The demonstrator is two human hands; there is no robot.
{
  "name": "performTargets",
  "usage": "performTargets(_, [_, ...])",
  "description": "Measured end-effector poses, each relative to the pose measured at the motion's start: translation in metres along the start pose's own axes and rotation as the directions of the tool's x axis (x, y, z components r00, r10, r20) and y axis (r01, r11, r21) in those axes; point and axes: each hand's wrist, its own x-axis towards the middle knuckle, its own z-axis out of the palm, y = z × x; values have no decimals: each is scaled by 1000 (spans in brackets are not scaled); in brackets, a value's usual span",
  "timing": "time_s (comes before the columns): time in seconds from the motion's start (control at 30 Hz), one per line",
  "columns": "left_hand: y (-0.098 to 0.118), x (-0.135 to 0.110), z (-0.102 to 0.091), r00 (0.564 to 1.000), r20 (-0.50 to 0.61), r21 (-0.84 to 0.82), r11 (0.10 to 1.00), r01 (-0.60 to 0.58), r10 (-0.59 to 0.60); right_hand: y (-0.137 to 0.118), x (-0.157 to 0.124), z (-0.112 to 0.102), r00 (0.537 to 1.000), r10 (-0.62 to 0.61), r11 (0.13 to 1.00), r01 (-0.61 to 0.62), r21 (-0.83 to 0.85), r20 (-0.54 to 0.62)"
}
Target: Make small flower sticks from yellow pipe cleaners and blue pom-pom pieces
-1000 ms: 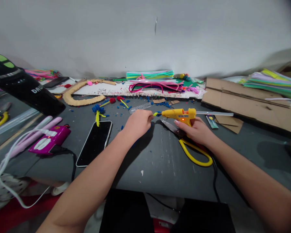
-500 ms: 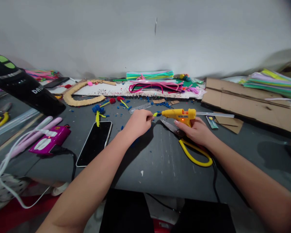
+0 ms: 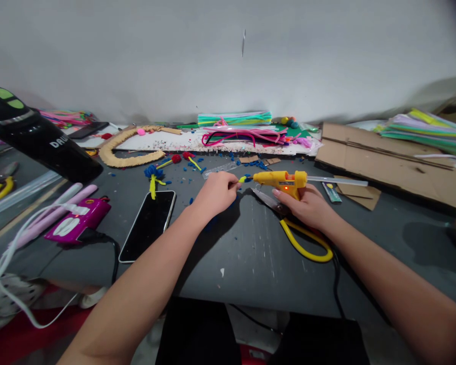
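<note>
Between its pinched fingertips my left hand [image 3: 219,191] holds a short yellow pipe cleaner piece [image 3: 243,179] with a blue bit at its end. My right hand [image 3: 307,205] is wrapped round a yellow glue gun [image 3: 279,178], its red light lit and a clear glue stick [image 3: 338,180] sticking out of the back. The gun's nozzle is at the blue bit; whether they touch I cannot tell. Scissors with yellow handles [image 3: 307,253] lie on the table under my right hand. A blue pom-pom flower with yellow stem [image 3: 154,175] rests by the phone's top edge.
A phone [image 3: 148,228] and a purple power adapter [image 3: 78,220] with cables lie at left, near a black tumbler [image 3: 41,137]. A curved cardboard piece [image 3: 114,157], bundled pipe cleaners [image 3: 243,136] and blue scraps [image 3: 251,162] lie at the back. Cardboard sheets [image 3: 383,167] stand right.
Almost nothing differs. Both hands, the glue gun and the pipe cleaner piece stay in the same place, with only a slight shift of the view.
</note>
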Motion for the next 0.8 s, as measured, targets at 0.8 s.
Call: performTargets(0.8, [2,-2,-2,992,-86,-24,995,-97,95,53,18,-31,993,117,964,-119,-238,-24])
